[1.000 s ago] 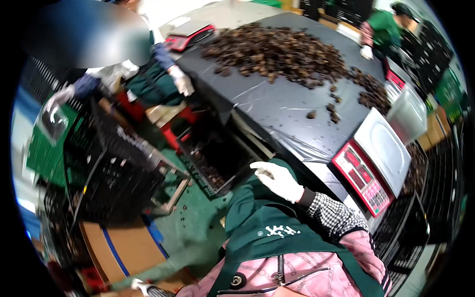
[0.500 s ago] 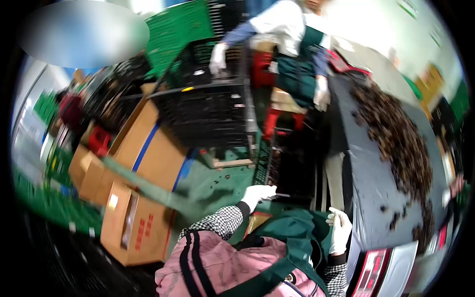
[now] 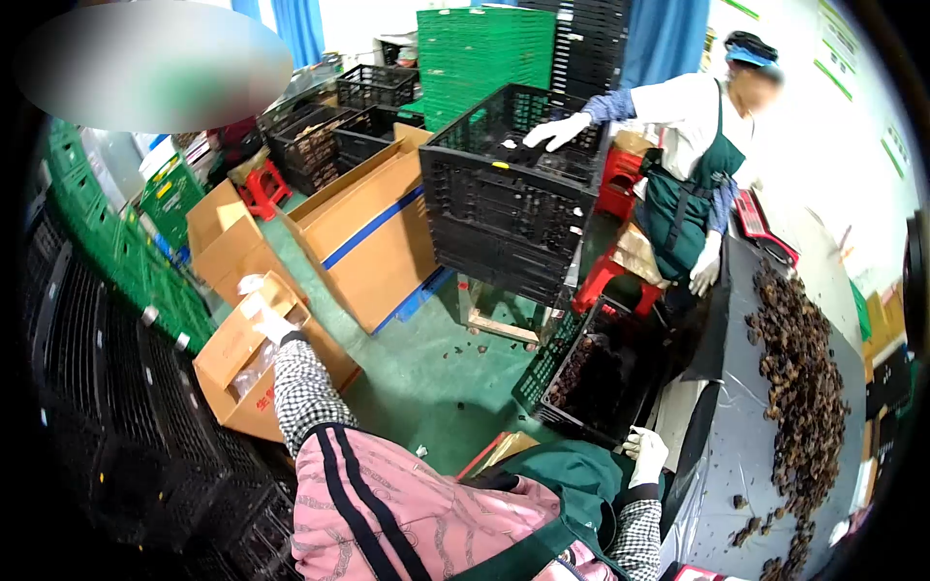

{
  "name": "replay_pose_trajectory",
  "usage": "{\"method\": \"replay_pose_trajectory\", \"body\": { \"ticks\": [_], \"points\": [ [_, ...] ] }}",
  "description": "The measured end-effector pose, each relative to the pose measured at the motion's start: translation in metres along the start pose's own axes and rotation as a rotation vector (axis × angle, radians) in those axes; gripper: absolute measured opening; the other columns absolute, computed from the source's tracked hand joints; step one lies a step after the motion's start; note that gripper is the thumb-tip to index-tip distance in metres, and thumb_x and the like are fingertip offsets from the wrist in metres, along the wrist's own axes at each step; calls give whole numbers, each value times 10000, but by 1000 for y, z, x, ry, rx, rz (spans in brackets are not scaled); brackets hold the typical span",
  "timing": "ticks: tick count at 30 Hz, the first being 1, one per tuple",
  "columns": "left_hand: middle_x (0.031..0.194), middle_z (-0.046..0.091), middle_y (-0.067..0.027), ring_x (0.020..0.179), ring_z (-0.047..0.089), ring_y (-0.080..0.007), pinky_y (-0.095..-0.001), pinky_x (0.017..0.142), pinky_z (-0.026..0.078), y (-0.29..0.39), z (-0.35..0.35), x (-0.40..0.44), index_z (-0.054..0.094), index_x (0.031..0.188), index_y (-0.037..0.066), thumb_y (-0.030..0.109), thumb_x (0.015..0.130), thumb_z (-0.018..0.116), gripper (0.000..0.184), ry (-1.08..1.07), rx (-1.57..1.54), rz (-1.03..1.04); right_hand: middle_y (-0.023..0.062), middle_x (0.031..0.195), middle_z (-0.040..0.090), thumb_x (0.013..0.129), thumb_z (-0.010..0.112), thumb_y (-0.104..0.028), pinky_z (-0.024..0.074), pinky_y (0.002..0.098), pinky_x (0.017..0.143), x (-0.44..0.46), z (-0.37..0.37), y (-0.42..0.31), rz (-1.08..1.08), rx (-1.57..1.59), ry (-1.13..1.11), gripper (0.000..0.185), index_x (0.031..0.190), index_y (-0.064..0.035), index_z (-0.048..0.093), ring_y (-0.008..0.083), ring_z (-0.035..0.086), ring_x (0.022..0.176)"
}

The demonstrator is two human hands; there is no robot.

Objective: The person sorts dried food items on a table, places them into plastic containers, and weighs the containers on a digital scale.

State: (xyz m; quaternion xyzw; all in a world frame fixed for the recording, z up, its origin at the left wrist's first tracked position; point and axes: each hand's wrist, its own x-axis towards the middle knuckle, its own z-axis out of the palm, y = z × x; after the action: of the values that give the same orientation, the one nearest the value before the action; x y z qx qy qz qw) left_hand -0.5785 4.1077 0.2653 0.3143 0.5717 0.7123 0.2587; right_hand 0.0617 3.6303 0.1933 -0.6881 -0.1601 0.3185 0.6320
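Beside stacked black crates (image 3: 116, 368), clear plastic (image 3: 254, 368) is held in an open cardboard carton (image 3: 237, 412), over whose far edge the gloved left hand (image 3: 268, 317) is extended; any grasp cannot be made out. By a lopsided pull, the carton could be tipped. Near the green apron (image 3: 581, 479), the right hand (image 3: 647, 455) is partly curled, its contents unclear.
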Motion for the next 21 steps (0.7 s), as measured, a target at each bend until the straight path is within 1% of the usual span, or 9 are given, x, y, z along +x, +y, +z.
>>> {"method": "replay_pose_trajectory", "body": {
  "ticks": [5,9,14,16,17,18,19,20,21],
  "points": [
    [1273,670,-153,1083,668,-238,-351,934,533,-72,57,-39,618,1276,-5,155,1041,454,329,-347,177,73,159,1082,708,990,527,-25,575,310,869,-71,-8,-29,-225,169,-17,245,1173,51,670,207,698,964],
    [1298,655,-157,1089,661,-242,-348,924,533,-138,171,-259,593,1322,1,178,1057,430,358,-878,239,-68,144,1045,716,1011,557,-102,569,330,819,-73,-4,-44,-345,430,-4,244,1172,44,669,189,686,896],
    [1328,637,-163,1097,653,-247,-344,911,533,-131,196,-496,562,1379,8,207,1077,399,397,-1495,75,-259,69,934,733,1050,536,-189,557,290,769,-139,-48,-100,-349,136,366,267,1055,1,724,128,670,800],
    [1340,630,-166,1100,650,-249,-342,906,533,-107,202,-569,550,1402,11,219,1085,387,412,-1759,-230,-561,66,964,739,1047,540,-187,547,300,813,-192,-85,-142,-362,-27,544,259,1015,9,706,136,675,860],
    [1401,601,-149,1224,597,-249,-365,1083,442,-21,191,-620,548,1418,3,79,1039,472,394,-1963,-176,168,62,991,734,1040,523,-180,539,317,848,-217,-114,-154,-489,-760,720,242,1053,-3,688,163,681,904],
    [1403,605,-144,1275,576,-271,-390,1126,412,53,178,-652,559,1412,6,-15,965,554,447,-2026,-152,441,83,1033,718,1034,507,-192,530,334,878,-236,-144,-153,-520,-1029,825,258,1114,-6,666,189,674,941],
    [1386,618,-145,1308,560,-301,-402,1133,405,82,182,-681,583,1395,26,-13,948,584,449,-2075,-288,716,124,980,689,1005,576,-168,544,336,750,-247,-170,-145,-840,-514,962,180,1005,-24,684,228,657,837],
    [1369,624,-158,1305,558,-328,-408,1132,405,107,185,-707,599,1377,30,-5,931,605,447,-2117,-434,850,148,1075,682,1003,576,-156,539,315,823,-278,-187,-160,-853,52,809,176,1050,0,644,206,657,949],
    [1369,623,-160,1308,555,-332,-413,1131,405,119,188,-731,609,1365,38,0,923,612,444,-2138,-490,936,138,1041,688,991,582,-131,540,317,834,-295,-217,-166,-814,-73,992,163,1067,-4,651,207,661,950]
  ]
}}
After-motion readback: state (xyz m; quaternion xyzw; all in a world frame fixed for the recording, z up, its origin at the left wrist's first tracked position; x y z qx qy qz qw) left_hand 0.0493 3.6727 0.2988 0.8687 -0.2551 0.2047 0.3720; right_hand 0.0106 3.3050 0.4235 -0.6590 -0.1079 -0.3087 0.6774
